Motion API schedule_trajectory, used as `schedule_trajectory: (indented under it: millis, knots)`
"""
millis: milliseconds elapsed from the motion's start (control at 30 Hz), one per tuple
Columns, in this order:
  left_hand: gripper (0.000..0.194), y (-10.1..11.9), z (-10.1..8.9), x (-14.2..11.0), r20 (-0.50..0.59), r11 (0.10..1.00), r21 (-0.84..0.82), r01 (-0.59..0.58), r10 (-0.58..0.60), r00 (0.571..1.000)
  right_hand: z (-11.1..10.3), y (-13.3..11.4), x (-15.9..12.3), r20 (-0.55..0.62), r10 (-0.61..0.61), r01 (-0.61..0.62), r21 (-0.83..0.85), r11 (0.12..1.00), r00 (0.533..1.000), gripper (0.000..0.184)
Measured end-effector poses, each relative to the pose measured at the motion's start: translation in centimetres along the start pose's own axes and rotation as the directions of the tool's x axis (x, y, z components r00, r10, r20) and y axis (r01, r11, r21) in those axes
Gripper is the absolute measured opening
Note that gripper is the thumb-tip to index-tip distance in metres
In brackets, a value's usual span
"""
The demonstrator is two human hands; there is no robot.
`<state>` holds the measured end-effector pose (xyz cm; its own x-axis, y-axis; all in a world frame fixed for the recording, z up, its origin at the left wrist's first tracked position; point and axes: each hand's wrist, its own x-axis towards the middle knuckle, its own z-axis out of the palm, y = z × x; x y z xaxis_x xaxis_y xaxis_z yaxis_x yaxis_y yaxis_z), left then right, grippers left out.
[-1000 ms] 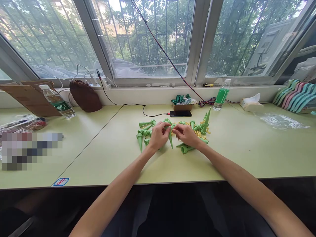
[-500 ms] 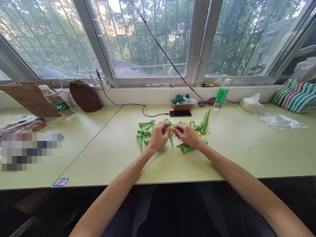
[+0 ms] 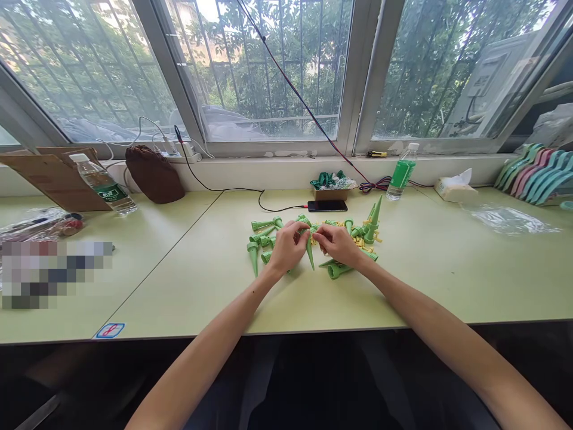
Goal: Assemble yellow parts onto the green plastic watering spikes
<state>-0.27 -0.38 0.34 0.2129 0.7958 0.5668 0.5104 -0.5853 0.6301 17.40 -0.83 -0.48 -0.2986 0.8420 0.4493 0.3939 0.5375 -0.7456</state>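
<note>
1. We find the green spike (image 3: 310, 255) between our two grips, over the desk (image 3: 201, 286), its point angled down toward us; we cannot tell whether the tip touches the surface.
2. Our left grip (image 3: 289, 245) is narrow, thumb and fingers pinched around the spike's upper end.
3. Our right grip (image 3: 335, 243) is bunched narrow just beside that end; its fingertips are too small to read, so we cannot tell whether it is closed on anything.
4. We judge the spike light and stiff, likely hollow plastic, smooth enough to slip along its taper.
5. We would hold it by the broad collar end, not the thin tip, which offers little purchase.
6. We expect the small yellow parts (image 3: 360, 243) near the right grip to need only a gentle pinch.
</note>
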Motion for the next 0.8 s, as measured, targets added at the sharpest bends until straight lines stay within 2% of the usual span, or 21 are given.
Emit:
schedule_trajectory:
  millis: [300, 533, 800]
  knots:
    - [0.014, -0.18, 0.03, -0.07, 0.013, 1.0, 0.011, -0.014, 0.014, 1.0, -0.1, -0.32, 0.03, -0.012, 0.0, -0.001, -0.047, 0.999, 1.0, 0.047]
    - [0.013, 0.1, -0.07, 0.04, 0.001, 1.0, 0.007, 0.006, -0.006, 1.0, -0.04, -0.32, -0.03, -0.02, -0.037, 0.036, -0.053, 0.998, 0.999, 0.027]
    - [0.013, -0.08, 0.0, 0.07, 0.0, 1.0, -0.005, -0.011, 0.011, 1.0, -0.07, -0.22, -0.04, -0.02, -0.05, 0.049, -0.048, 0.998, 0.999, 0.02]
